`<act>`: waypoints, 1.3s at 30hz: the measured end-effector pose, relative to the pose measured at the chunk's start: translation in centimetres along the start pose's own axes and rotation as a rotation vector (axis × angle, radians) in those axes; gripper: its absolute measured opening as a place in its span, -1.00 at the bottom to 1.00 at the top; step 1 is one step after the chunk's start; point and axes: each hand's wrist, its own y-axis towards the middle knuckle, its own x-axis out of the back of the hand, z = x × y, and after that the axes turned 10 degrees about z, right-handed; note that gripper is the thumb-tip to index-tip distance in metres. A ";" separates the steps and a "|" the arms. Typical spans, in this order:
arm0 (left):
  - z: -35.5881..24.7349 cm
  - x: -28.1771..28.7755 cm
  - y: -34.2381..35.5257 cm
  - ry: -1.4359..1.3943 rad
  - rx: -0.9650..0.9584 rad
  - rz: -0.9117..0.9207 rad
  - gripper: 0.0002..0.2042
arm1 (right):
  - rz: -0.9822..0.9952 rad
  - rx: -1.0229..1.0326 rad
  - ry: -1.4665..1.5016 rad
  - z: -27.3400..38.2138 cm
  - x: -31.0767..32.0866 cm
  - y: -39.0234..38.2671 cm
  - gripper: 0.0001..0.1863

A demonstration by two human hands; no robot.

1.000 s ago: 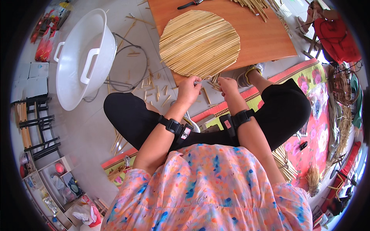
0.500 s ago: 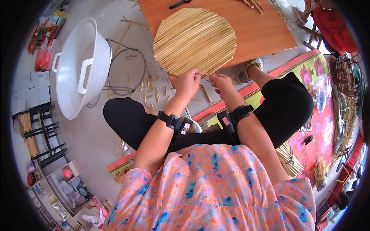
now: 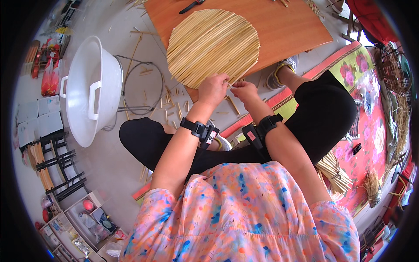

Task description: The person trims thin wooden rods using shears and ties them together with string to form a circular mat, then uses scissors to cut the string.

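A round mat of straw-coloured stalks (image 3: 214, 46) lies at the near left edge of an orange-brown wooden table (image 3: 288, 32), overhanging it slightly. Both my hands meet at the mat's near rim. My left hand (image 3: 211, 91) is closed in a pinch, thumb and forefinger against the rim. Close to its right, my right hand (image 3: 245, 91) pinches too, fingertips almost touching the left ones. A thin pale strand (image 3: 230, 84) runs between the fingertips; its ends are hidden. Black-handled cutters (image 3: 191, 6) rest at the table's far left.
Left of my knee stands a large white two-handled basin (image 3: 107, 83), near a wire loop (image 3: 144, 83) on the floor. Cut stalk pieces (image 3: 179, 109) are scattered below the table. A flowered mat (image 3: 345, 144) spreads at right, bearing a bundle of stalks (image 3: 334, 172).
My hands have drawn closer together, and the strand between them shows shorter. The view has shifted a little, so the table and mat sit slightly farther left.
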 end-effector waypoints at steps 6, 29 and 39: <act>0.5 0.0 0.1 0.016 -0.015 -0.004 -0.89 | 0.053 -0.158 0.056 2.6 0.1 -2.3 -0.79; 0.0 0.2 0.8 0.072 -0.089 0.040 -0.93 | 0.034 -0.026 -0.044 -0.1 -0.3 0.3 -0.83; -0.4 -0.3 0.7 0.389 -0.068 0.138 -0.95 | 0.040 -0.004 -0.047 -0.1 -0.3 0.3 -0.85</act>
